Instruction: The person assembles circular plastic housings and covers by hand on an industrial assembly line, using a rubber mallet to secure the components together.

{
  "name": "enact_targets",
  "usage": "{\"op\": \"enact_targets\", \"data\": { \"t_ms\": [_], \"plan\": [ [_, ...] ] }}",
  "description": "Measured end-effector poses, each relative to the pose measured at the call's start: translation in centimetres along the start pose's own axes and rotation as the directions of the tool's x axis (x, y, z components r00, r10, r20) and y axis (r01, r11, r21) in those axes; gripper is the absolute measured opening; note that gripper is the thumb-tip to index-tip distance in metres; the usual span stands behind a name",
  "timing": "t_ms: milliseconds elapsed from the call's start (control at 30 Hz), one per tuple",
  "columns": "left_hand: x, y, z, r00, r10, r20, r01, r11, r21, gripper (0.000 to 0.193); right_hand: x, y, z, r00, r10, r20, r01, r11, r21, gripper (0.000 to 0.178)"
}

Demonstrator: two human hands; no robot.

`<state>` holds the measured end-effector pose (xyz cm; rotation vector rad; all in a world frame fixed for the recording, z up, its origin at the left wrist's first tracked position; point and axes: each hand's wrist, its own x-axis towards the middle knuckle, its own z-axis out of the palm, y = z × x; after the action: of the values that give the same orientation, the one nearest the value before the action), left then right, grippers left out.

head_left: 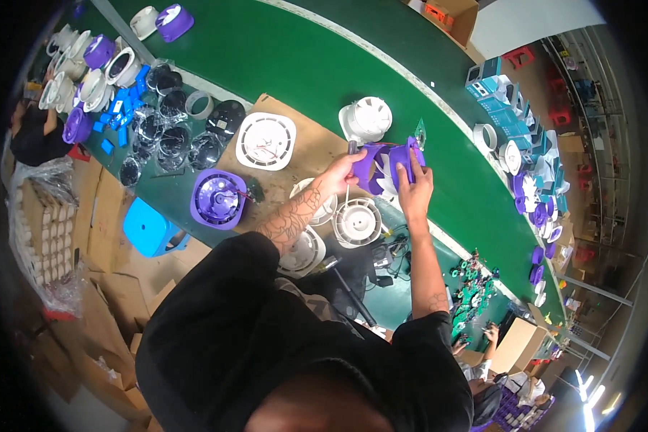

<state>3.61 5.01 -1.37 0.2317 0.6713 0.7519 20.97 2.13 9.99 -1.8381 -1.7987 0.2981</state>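
Both hands hold a purple fan housing (pixel 373 173) with white fan blades (pixel 389 173) showing in it, tilted over the work board. My right hand (pixel 414 191) is closed on its right part, fingers along the purple rim. My left hand (pixel 336 175) grips its left side. A thin tool with a dark handle (pixel 352 147), like a screwdriver, also sits in the left hand. A small green circuit board (pixel 420 133) shows just beyond the housing. Below my hands lies a round white fan housing (pixel 357 222), with other white housings partly hidden by my left forearm.
A white housing (pixel 367 119) stands beyond my hands on the green belt (pixel 281 68). To the left are a square white housing (pixel 266 141), a purple housing (pixel 217 199) and clear-wrapped black parts (pixel 173 144). Green circuit boards (pixel 475 288) lie right. Other people sit at both sides.
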Motion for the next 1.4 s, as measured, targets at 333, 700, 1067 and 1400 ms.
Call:
{"op": "enact_targets", "data": {
  "t_ms": [333,700,1067,1400],
  "plan": [
    [-11.2,0.9,4.9,0.726,0.598,-0.340,-0.526,0.801,0.286,0.036,-5.2,-11.0,2.8,0.957,0.162,-0.242,-0.054,0.915,0.400,0.043],
    [-31.7,7.9,-6.6,0.311,0.856,-0.414,-0.539,0.517,0.665,0.044,-8.6,-31.4,11.0,0.901,-0.432,0.043,0.315,0.718,0.621,0.071],
    [-40.8,-1.4,-28.5,0.517,0.383,-0.765,-0.729,0.666,-0.159,0.012,-21.5,-39.5,29.1,0.275,-0.877,0.395,0.771,0.447,0.454,0.072],
    [-38.8,1.7,-33.4,0.688,0.293,-0.664,-0.588,0.762,-0.272,0.021,-19.2,-39.6,29.6,0.375,-0.851,0.369,0.829,0.485,0.278,0.078]
  ]
}}
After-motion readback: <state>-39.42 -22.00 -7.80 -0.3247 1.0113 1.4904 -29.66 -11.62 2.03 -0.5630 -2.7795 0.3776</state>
